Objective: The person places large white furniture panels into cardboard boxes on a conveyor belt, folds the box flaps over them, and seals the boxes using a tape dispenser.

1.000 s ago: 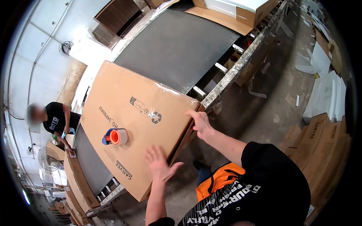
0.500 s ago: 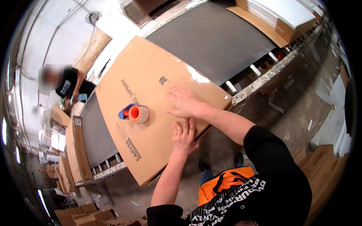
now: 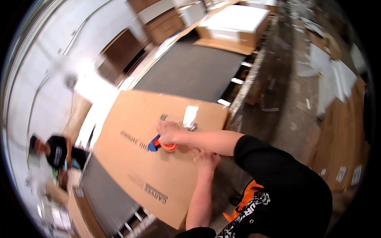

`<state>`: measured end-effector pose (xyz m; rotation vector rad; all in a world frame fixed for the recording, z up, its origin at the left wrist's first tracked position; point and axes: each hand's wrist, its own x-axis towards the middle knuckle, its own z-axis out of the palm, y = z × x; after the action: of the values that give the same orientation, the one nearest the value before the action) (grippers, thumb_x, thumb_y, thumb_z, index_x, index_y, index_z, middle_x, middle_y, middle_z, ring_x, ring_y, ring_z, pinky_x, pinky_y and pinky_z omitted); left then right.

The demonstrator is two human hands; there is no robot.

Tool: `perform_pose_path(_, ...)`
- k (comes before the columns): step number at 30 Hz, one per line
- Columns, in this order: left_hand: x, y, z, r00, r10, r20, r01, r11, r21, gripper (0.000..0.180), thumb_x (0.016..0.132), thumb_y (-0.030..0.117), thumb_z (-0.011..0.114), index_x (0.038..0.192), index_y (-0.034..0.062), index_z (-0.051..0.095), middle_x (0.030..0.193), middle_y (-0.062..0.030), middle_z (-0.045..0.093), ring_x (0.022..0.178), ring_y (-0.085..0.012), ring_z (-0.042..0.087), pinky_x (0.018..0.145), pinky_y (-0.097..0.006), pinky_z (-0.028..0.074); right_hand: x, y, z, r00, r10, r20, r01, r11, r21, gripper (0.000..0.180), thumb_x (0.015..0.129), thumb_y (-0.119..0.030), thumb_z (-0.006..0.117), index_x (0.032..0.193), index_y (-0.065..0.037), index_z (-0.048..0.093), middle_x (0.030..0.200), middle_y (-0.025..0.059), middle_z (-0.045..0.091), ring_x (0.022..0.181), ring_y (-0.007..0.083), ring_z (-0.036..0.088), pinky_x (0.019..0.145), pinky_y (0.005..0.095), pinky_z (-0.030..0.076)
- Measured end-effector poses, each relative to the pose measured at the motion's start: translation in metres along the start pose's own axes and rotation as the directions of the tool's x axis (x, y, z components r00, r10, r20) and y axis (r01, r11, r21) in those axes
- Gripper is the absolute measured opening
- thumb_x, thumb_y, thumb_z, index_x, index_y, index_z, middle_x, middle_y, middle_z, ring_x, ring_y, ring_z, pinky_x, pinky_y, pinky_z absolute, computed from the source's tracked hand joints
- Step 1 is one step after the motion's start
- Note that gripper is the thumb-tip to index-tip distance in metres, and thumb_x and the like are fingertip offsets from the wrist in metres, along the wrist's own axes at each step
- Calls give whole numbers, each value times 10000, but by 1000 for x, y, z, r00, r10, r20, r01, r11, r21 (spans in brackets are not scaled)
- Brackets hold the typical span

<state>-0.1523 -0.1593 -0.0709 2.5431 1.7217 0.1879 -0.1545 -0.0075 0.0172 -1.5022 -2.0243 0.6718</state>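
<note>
A large flat cardboard box (image 3: 131, 158) lies on the conveyor in front of me, with dark print on its top. My right hand (image 3: 168, 133) is closed around a tape dispenser (image 3: 154, 143) with blue and orange parts, low over the middle of the box. Blur hides how each finger sits on it. My left hand (image 3: 206, 159) rests on the box top by the near edge, its fingers laid on the cardboard. Beyond my right hand, a glossy strip of clear tape (image 3: 190, 115) catches the light.
The dark conveyor belt (image 3: 178, 71) runs on past the box, with rollers (image 3: 237, 81) along its side. Farther along stands a white-topped carton (image 3: 234, 20). A co-worker (image 3: 59, 152) stands at the left across the line. Flattened cardboard (image 3: 337, 139) leans at the right.
My right hand has moved from the bare box top to the tape dispenser and taken hold of it. My left hand stays near the box edge. The whole view has swung to the right.
</note>
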Motion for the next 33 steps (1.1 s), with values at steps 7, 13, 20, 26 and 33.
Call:
perform_pose_path(7,0,7,-1,1000,-18,-3,18,978,208,1016,684,547,729,1487,67,330,1502,-238,349,1282,-578,369,1094,-567,309,-87,115,-160,903,359,236,-373,383,845,626,704,55,577,1324,29,492,1071,128,608,971,210,612,834,344,513)
perform_pose_path(13,-10,-8,-5,998,-64,14,58,961,270,1072,658,585,718,1514,107,286,1534,-207,319,1300,-526,385,1126,-519,291,-82,59,-182,967,201,-159,-170,967,192,435,710,-210,686,1143,-213,723,919,165,699,788,226,675,701,314,534)
perform_pose_path(20,-19,1,-26,992,-95,88,89,994,62,983,695,490,693,1497,63,317,1526,-242,309,1336,-553,313,1139,-532,267,-78,87,-162,937,89,337,104,851,-514,330,561,-265,664,803,-55,741,790,158,704,785,323,699,647,415,553)
perform_pose_path(26,-40,-19,-26,996,-71,-59,81,976,200,970,605,443,785,1434,79,437,1465,-239,411,1242,-525,457,1101,-522,339,-213,131,-155,937,32,347,148,865,-480,272,562,-239,660,734,-31,694,668,146,669,695,333,681,645,429,560)
perform_pose_path(33,-28,-6,-13,999,17,-48,-4,962,272,1007,589,469,829,1430,83,433,1451,-223,436,1232,-491,485,1096,-502,353,-200,154,-84,875,12,483,345,685,-642,212,575,-287,728,717,-130,735,723,60,697,723,234,688,597,384,536)
